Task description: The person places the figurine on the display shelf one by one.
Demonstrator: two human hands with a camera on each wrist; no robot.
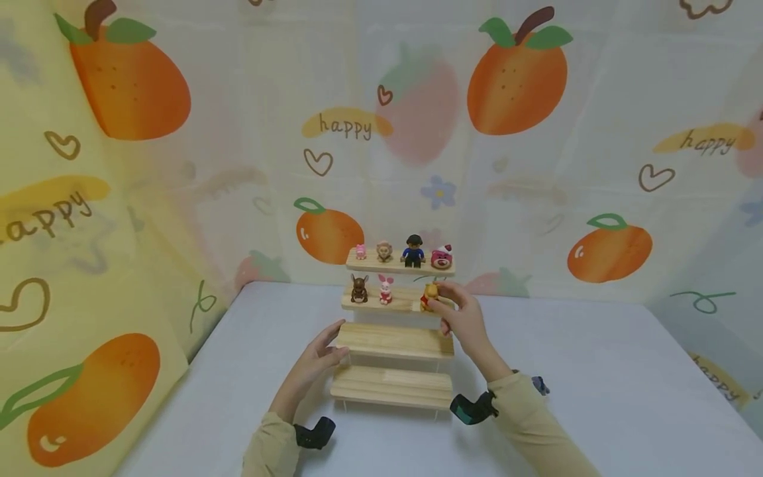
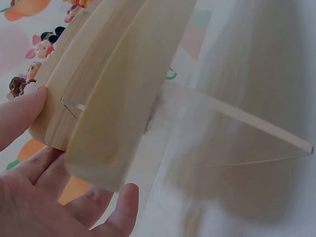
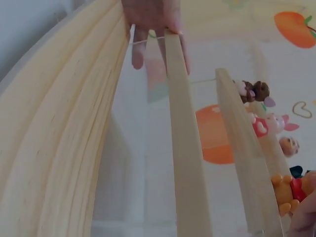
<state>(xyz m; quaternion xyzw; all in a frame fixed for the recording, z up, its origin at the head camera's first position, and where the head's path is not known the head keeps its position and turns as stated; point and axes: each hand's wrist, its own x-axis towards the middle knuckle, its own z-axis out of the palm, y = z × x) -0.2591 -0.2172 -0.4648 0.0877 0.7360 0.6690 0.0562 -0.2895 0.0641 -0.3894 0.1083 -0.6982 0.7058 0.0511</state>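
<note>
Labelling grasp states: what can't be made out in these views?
- Head view: right hand covers part of the yellow bear figure; grip unclear.
- Head view: top-shelf pink figure too small to identify.
- Left wrist view: left hand cut by the frame edge; wooden shelf blurred.

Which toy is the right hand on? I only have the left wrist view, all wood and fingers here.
Observer: The right hand pinches a yellow bear toy at the right end of the second shelf from the top.
Operator: What else is on that shelf?
Observer: A brown toy and a pink-eared toy, both toward its left end, apart from the bear.
Operator: Top shelf full?
Observer: The top shelf carries four toys in a row; the two lowest shelves carry none.
Operator: Where does the left hand sit overall?
Observer: The left hand rests against the left end of the third shelf.
</note>
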